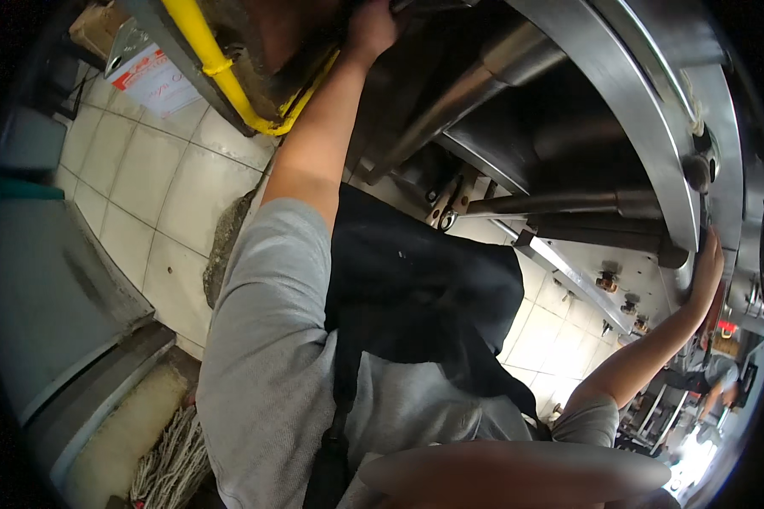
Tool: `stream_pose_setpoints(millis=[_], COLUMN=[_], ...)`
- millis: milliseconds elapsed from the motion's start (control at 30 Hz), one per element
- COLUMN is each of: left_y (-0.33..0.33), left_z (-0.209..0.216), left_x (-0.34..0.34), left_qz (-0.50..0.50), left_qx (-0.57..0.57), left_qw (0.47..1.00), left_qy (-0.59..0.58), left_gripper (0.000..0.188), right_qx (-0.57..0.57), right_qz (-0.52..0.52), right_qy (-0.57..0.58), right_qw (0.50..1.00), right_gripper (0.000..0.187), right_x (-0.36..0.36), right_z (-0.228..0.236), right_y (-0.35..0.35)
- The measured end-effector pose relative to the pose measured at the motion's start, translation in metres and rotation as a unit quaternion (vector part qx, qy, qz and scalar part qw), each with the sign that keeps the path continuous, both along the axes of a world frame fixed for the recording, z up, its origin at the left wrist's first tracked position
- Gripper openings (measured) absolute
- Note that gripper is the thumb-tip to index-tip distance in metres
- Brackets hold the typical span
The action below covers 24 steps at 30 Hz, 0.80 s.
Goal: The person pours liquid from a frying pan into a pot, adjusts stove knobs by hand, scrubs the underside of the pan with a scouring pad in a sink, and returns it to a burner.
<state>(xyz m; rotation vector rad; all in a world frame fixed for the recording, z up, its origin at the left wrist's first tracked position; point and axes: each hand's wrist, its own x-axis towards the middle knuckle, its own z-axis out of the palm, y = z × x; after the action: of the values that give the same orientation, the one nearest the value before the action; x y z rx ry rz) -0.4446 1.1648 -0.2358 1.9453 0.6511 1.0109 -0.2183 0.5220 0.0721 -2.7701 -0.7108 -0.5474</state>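
Tiled floor [157, 178] underlies the steel frame [632, 93], left hand [373, 32] and right hand [709, 265] near distant edges, whether either grip is clamped I can't tell, nothing visibly finished.

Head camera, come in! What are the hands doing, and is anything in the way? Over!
Left hand stretched out, grip unclear. Right hand at steel frame, grip unclear. Yellow pipe close beside left forearm.

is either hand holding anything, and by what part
Can't tell for either: the left hand is partly cut off by the picture's top edge; the right hand is by the steel frame, its grip unclear.
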Motion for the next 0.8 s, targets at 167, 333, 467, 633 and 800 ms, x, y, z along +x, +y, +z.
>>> stream_pose_setpoints(millis=[167, 333, 467, 633, 800], left_y=[-0.006, -0.055, -0.067, -0.071, -0.069], left_z=[-0.055, -0.097, -0.125, -0.187, -0.194], left_x=[-0.052, -0.096, -0.114, -0.108, -0.103], left_qz=[0.057, 0.164, 0.023, -0.171, -0.246], left_qx=[0.075, 0.138, 0.002, -0.013, -0.025], left_qw=[0.992, 0.974, 0.997, 0.952, 0.91], left_qy=[-0.088, -0.071, 0.07, 0.254, 0.334], left_gripper=[0.064, 0.052, 0.05, 0.037, 0.042], right_qx=[-0.004, -0.015, -0.074, -0.117, -0.136], right_qz=[0.012, 0.025, 0.065, 0.089, 0.104], right_qy=[0.002, 0.031, -0.002, -0.03, -0.019], right_qw=[1.0, 0.999, 0.995, 0.989, 0.985], right_gripper=[0.056, 0.053, 0.049, 0.052, 0.056], right_x=[0.001, 0.01, 0.037, 0.068, 0.072], right_z=[0.005, 0.012, 0.019, 0.029, 0.041], right_y=[0.012, -0.003, -0.026, -0.04, -0.048])
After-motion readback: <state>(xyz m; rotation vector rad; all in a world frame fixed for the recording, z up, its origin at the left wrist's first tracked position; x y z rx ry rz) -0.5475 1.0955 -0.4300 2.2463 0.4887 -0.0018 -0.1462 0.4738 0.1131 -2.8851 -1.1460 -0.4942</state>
